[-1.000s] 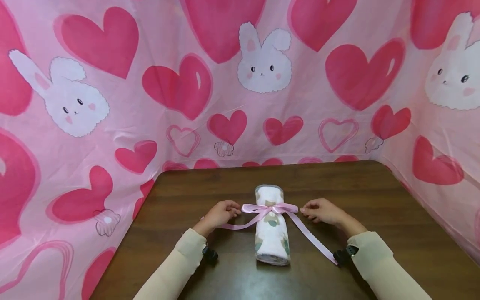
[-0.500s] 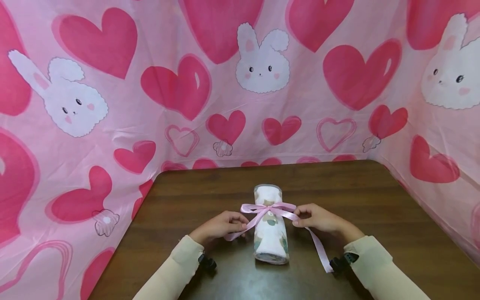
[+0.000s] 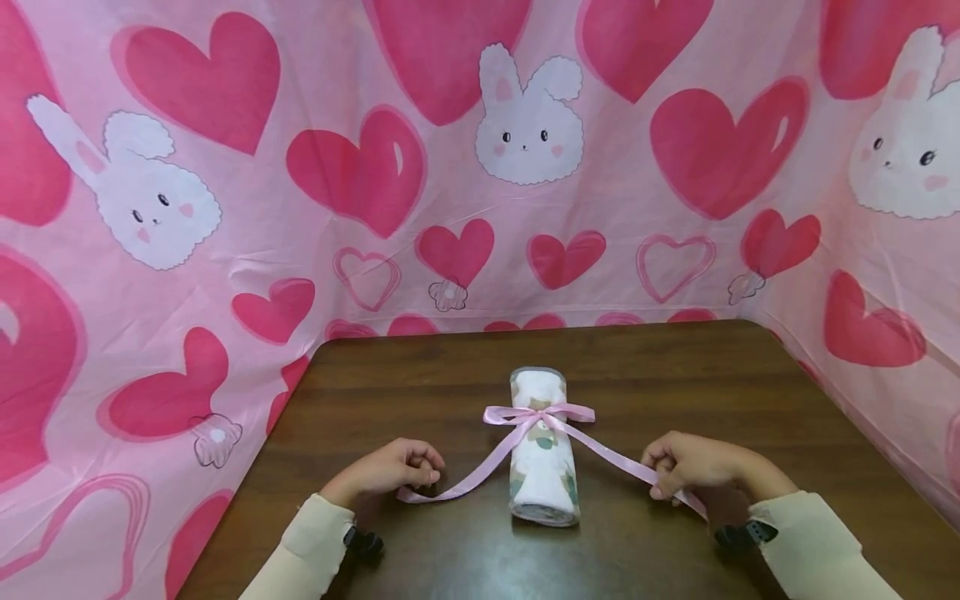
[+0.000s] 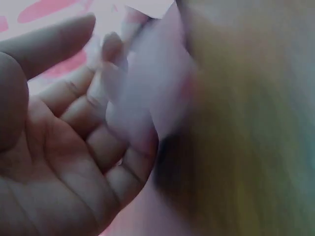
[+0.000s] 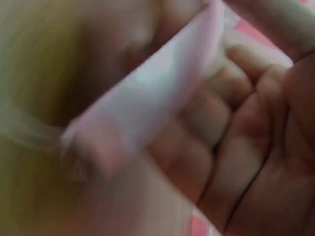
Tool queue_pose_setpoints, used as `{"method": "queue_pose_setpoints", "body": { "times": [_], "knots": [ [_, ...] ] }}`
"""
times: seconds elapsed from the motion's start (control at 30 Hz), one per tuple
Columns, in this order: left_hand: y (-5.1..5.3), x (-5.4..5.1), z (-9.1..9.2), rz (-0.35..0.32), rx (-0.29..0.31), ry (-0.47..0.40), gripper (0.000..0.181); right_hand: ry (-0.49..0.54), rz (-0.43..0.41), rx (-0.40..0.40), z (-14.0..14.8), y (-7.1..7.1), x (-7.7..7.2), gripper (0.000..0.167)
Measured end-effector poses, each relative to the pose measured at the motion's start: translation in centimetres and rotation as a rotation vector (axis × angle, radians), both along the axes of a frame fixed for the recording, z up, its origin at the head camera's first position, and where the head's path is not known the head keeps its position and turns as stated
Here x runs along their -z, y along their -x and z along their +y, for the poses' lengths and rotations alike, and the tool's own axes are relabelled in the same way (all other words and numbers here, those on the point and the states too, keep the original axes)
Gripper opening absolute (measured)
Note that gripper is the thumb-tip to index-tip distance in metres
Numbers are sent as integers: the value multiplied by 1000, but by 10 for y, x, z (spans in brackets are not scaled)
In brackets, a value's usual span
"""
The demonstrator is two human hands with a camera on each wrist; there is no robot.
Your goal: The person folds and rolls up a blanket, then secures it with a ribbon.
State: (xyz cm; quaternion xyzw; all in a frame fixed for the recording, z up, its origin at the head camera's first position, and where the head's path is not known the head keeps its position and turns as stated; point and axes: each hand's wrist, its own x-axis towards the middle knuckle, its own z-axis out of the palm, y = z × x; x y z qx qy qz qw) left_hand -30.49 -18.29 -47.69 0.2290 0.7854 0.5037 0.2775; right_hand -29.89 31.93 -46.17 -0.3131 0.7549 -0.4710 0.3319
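Observation:
On the table lies a rolled towel [image 3: 540, 479], white with a brown and green print. A pink ribbon [image 3: 477, 477] is tied around it in a bow, with two loops and two long tails. My left hand [image 3: 386, 469] is beside the left tail, its fingers loosely bent. In the left wrist view the thumb stands apart from the fingers, and the blurred ribbon [image 4: 152, 73] lies across the fingertips. My right hand [image 3: 701, 462] pinches the right tail, its end trailing below the hand. The ribbon [image 5: 142, 93] crosses the right fingers in the right wrist view.
The dark wooden table [image 3: 420, 375] reaches back to a pink curtain [image 3: 622, 192] with hearts and rabbits, which encloses it at the back and both sides. Black straps with small cameras are on both wrists.
Both hands took the ribbon tails near the bow, then moved outward and toward me along them. The tails now spread to either side. The towel and bow have stayed in place.

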Motion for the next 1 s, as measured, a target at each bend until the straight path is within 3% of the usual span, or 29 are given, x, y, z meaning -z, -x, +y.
{"method": "queue_pose_setpoints", "body": {
  "times": [0.2,0.37,0.57,0.67,0.83,1.0],
  "knots": [
    [-9,-5,-18,116,-93,72,21,-98,64,57,27,-7,-2,20],
    [-7,-10,-29,133,-191,29,25,-121,93,72,41,-11,-10,14],
    [-1,-9,-38,116,-349,-20,28,-121,54,63,31,-20,-2,12],
    [2,-8,-34,129,-353,-3,27,-171,51,95,20,-20,-1,20],
    [7,-9,-17,170,-273,22,24,-247,167,175,15,-9,-7,19],
    [12,-5,-9,175,-264,15,24,-230,131,195,17,-2,-4,15]
  ]
}}
